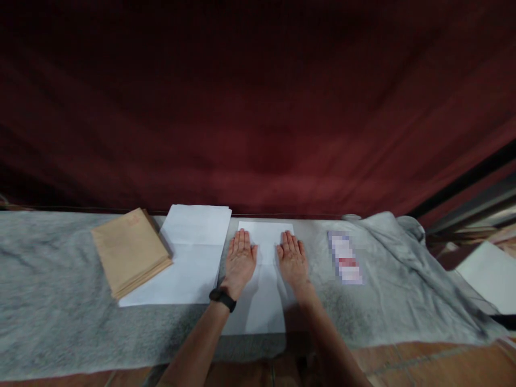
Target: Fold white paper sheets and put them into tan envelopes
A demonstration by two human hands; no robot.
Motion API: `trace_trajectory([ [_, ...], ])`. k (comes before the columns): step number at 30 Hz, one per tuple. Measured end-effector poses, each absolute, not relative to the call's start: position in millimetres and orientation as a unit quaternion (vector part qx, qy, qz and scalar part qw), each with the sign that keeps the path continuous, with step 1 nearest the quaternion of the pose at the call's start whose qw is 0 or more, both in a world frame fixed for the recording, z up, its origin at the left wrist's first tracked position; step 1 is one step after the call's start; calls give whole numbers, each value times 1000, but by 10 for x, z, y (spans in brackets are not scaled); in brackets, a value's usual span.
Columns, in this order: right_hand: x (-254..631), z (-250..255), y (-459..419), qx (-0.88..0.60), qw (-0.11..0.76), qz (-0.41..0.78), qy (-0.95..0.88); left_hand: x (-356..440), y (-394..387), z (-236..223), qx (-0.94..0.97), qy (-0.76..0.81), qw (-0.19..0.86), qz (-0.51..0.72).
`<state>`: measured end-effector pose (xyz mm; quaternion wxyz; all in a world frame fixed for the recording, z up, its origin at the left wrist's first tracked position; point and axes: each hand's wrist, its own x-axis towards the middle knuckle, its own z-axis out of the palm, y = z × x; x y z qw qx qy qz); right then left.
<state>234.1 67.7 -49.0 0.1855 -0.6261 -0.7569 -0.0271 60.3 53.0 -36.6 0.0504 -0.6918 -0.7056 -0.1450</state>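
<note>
A white sheet of paper (264,301) with a crease across its middle lies in front of me on the grey cloth. On its left side my left hand (241,260) lies flat, fingers stretched and pointing away from me, a black band on the wrist. My right hand (293,260) rests flat on the sheet's right side in the same way. Neither hand grips anything. Left of the left hand is a stack of white paper (189,269), also creased across. Brown envelopes (131,250) sit in a pile partly over that stack's left side.
A grey cloth (52,301) covers the long, low surface. At the right lies a small pale item (346,260), blurred out, with a red patch. A dark red curtain (258,134) hangs behind. Tiled floor (435,363) shows at the front, and a white panel (489,274) stands far right.
</note>
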Motion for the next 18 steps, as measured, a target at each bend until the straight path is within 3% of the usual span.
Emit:
trace_trajectory([
  [11, 2506, -429, 503, -659, 216, -45, -719, 534, 315, -321, -694, -701, 43, -158],
  [18, 2198, -320, 25, -537, 228, 47, -811, 902, -171, -431, -794, -579, 34, -184],
])
